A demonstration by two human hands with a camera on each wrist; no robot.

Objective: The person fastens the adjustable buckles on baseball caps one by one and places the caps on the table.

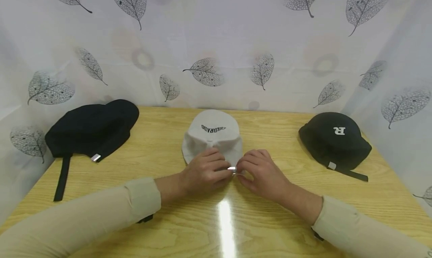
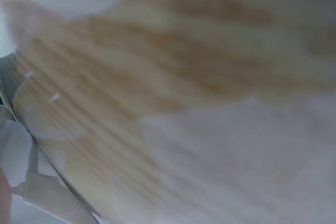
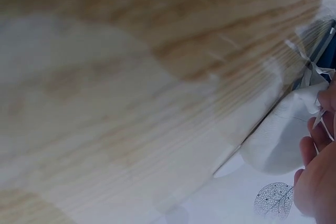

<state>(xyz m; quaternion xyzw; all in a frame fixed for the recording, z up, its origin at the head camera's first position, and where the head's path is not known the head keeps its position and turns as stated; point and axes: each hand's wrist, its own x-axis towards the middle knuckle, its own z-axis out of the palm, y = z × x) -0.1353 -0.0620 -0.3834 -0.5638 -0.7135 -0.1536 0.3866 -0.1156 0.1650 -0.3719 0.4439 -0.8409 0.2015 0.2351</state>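
Observation:
A light-coloured cap (image 1: 222, 120) with dark COLORADO lettering sits at the middle of the table. At its near edge, a shiny metal buckle (image 1: 232, 169) shows between the two hands. The left hand (image 1: 206, 170) has its fingers curled at the buckle and the cap's near edge, pinching there. Just right of the buckle, the right hand (image 1: 261, 173) pinches the cap's strap between thumb and fingers. In the right wrist view, that pale strap (image 3: 318, 118) runs between the fingertips. The left wrist view shows mostly blurred table surface, so the left hand's grip is hidden there.
A black cap (image 1: 89, 126) lies at the left with its strap (image 1: 62, 179) hanging loose toward the near side. Another black cap (image 1: 324, 138), with a white R, lies at the right. A leaf-patterned curtain (image 1: 233, 33) stands behind the wooden table (image 1: 162, 138).

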